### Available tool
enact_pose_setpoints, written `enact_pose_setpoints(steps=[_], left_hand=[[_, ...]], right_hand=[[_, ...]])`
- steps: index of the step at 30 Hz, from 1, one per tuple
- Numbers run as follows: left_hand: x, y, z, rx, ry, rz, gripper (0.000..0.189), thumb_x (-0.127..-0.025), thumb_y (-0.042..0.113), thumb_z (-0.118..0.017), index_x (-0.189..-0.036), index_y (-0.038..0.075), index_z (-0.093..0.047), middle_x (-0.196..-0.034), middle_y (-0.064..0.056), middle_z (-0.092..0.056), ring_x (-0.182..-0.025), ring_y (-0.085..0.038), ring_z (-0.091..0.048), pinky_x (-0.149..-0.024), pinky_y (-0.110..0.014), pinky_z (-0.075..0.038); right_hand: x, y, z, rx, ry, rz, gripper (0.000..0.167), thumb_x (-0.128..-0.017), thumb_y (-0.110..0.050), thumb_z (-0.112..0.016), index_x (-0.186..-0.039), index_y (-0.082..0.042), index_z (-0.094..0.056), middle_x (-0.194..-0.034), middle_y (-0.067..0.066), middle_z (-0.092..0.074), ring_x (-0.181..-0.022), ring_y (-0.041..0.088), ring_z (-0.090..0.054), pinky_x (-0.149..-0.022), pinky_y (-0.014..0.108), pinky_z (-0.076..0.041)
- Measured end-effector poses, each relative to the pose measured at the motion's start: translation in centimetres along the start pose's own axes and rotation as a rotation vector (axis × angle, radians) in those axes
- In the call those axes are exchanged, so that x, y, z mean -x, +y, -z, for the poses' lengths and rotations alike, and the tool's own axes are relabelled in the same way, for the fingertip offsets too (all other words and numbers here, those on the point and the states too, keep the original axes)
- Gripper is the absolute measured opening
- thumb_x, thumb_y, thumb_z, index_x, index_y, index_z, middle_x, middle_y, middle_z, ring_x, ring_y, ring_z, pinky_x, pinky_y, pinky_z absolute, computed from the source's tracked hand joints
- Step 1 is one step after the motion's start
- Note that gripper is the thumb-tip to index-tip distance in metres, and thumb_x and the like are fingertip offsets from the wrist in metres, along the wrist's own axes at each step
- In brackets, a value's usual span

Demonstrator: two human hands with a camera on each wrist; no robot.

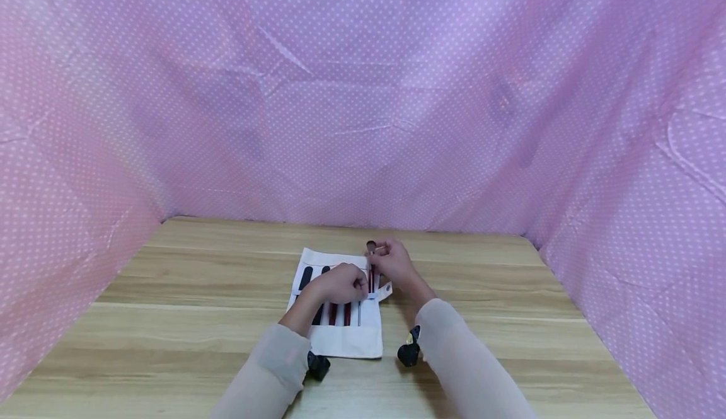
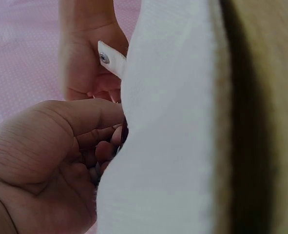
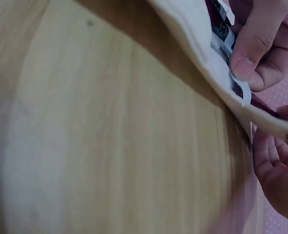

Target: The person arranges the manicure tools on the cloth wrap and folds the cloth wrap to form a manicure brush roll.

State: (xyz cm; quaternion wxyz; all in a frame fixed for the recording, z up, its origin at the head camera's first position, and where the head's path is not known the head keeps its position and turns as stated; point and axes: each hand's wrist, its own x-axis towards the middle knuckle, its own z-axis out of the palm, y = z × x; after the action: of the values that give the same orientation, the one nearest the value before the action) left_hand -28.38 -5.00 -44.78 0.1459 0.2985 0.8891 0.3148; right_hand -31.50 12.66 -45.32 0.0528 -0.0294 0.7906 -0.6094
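A white fabric brush roll point(image 1: 348, 341) lies unfolded on the table. My right hand point(image 1: 395, 261) holds a makeup brush point(image 1: 371, 247), dark red handle and dark bristles, near the roll's right edge. Its handle runs down towards a white elastic band point(image 3: 244, 90) across the roll. My left hand point(image 1: 343, 283) reaches over the middle of the roll; in the right wrist view its thumb and finger pinch that band beside the handle. The left wrist view has the left hand point(image 2: 41, 151) in front and the right hand point(image 2: 85, 53) beyond, the roll's edge hiding the fingertips.
Black-ended tools point(image 1: 306, 277), dark red handles point(image 1: 333, 314) and a thin metallic stick point(image 1: 359, 313) sit in the roll. A snap tab point(image 1: 385, 292) sticks out at its right side. Wooden table point(image 1: 198, 318) surrounds it; pink dotted cloth point(image 1: 363, 123) hangs behind and at the sides.
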Motion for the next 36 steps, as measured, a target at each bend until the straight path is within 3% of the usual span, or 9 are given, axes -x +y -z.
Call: enact_pose_setpoints(steps=[7,13,22,36], left_hand=[[0.2,0.2,0.2,0.002,0.008,0.006,0.015,-0.094,0.007,-0.069,-0.081,0.015,-0.071,-0.071,0.006,-0.059,-0.066,-0.009,-0.053,-0.065,-0.027,-0.044],[0.3,0.3,0.3,0.014,0.005,0.011,0.015,-0.095,0.007,-0.068,-0.082,0.015,-0.07,-0.074,0.006,-0.06,-0.069,-0.01,-0.053,-0.068,-0.028,-0.045],[0.2,0.3,0.1,0.021,0.011,0.005,0.015,-0.094,0.005,-0.068,-0.082,0.015,-0.07,-0.074,0.005,-0.059,-0.069,-0.01,-0.053,-0.069,-0.029,-0.044],[0.2,0.2,0.2,0.042,-0.001,0.003,0.016,-0.094,0.004,-0.067,-0.081,0.014,-0.07,-0.073,0.004,-0.059,-0.067,-0.01,-0.052,-0.066,-0.028,-0.043]], right_hand=[[0.4,-0.1,0.8,0.052,-0.082,-0.013,0.045,-0.092,-0.001,-0.068,-0.135,0.006,-0.055,-0.089,0.008,-0.06,-0.072,0.017,-0.062,-0.066,0.027,-0.055],[0.5,0.4,1.5,0.071,-0.184,-0.026,0.039,-0.09,0.002,-0.069,-0.127,0.006,-0.06,-0.088,0.007,-0.059,-0.076,0.016,-0.062,-0.07,0.026,-0.055],[0.8,0.6,2.1,0.08,-0.261,0.015,0.03,-0.089,0.002,-0.07,-0.118,0.009,-0.062,-0.096,0.01,-0.062,-0.083,0.015,-0.059,-0.073,0.027,-0.052],[0.8,0.7,2.4,0.162,-0.283,0.025,0.019,-0.092,0.0,-0.071,-0.11,0.004,-0.073,-0.092,0.008,-0.07,-0.081,0.015,-0.063,-0.073,0.027,-0.052]])
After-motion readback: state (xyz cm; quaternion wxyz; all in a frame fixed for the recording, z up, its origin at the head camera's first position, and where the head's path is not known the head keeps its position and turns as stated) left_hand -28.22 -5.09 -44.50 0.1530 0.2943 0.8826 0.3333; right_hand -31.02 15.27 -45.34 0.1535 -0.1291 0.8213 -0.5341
